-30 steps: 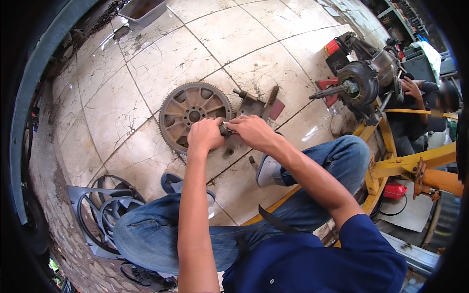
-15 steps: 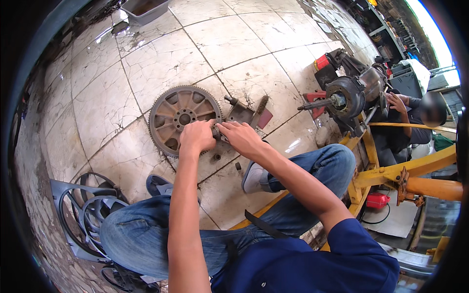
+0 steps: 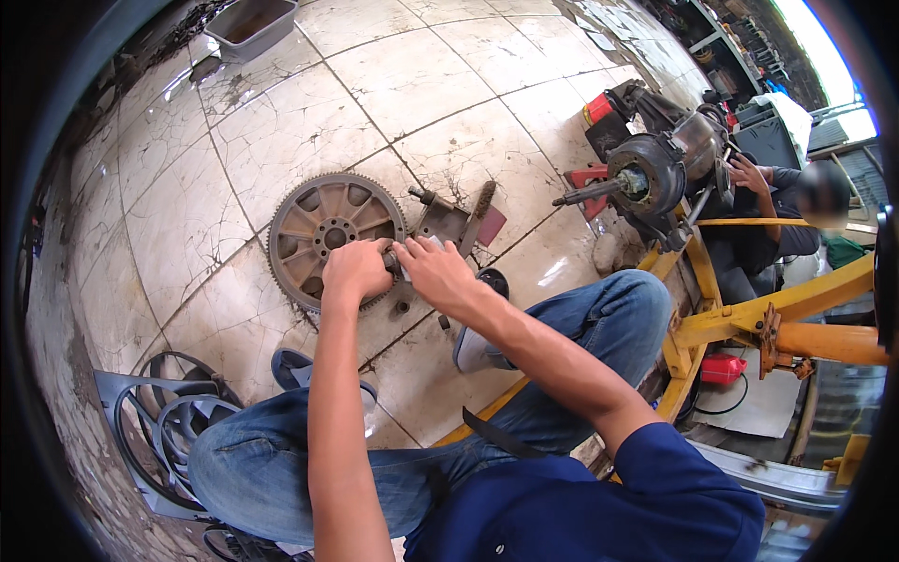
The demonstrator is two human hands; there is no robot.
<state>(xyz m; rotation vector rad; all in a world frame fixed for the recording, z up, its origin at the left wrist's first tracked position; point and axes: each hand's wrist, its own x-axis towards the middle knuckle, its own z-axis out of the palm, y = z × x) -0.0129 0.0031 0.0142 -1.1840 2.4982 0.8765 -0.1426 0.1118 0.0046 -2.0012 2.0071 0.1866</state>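
Note:
My left hand (image 3: 359, 269) is closed round a small dark cylindrical metal part (image 3: 390, 263), gripping it above the near right edge of the flywheel. My right hand (image 3: 438, 273) meets it from the other side, fingers bent against the same part; a pale bit shows between the hands, too small to name. The big toothed flywheel (image 3: 302, 245), rusty brown inside, lies flat on the floor just beyond my left hand. Past my right fingers rest a box-shaped metal part (image 3: 442, 223), a brush with a worn dark head (image 3: 481, 208) and a maroon sheet (image 3: 493, 227).
Small dark metal pieces (image 3: 402, 306) lie on the tiles (image 3: 412, 361) near my feet. A grey tub (image 3: 251, 33) stands far left, fan shrouds (image 3: 178, 412) beside my left knee. At right are an axle assembly (image 3: 646, 178), a yellow frame (image 3: 787, 302) and another person (image 3: 796, 201).
The view has shifted slightly, so the floor things sit further left. Both hands stay together on the small metal part, with the right fingers slightly rearranged.

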